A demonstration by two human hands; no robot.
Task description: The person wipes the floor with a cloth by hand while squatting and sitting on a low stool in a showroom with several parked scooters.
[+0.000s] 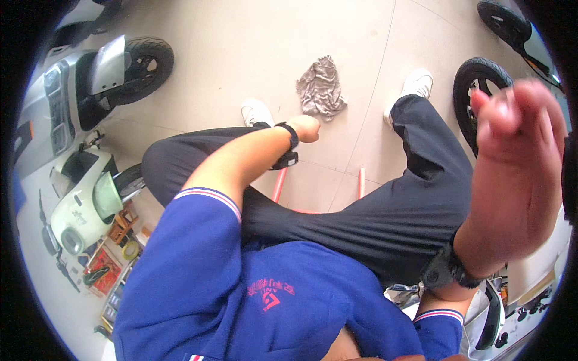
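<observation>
My left hand (307, 129) is closed in a loose fist between my knees, a black band round its wrist. Its fingers are mostly hidden, so I cannot make out what they hold, if anything. Just beyond it lies a crumpled grey-brown cloth (322, 89) on the floor, seemingly apart from the hand. My right hand (518, 129) is raised close to the camera at the right, fingers curled in toward the palm and nothing visible in them. A black wristwatch (442, 271) is strapped below it.
Red legs (362, 180), seemingly of a stool, show beneath me. A grey scooter (57, 114) and a pale green scooter (84, 213) stand at the left. Tools and parts lie near a red tray (102, 269). At the right is a black-tyred wheel (466, 90).
</observation>
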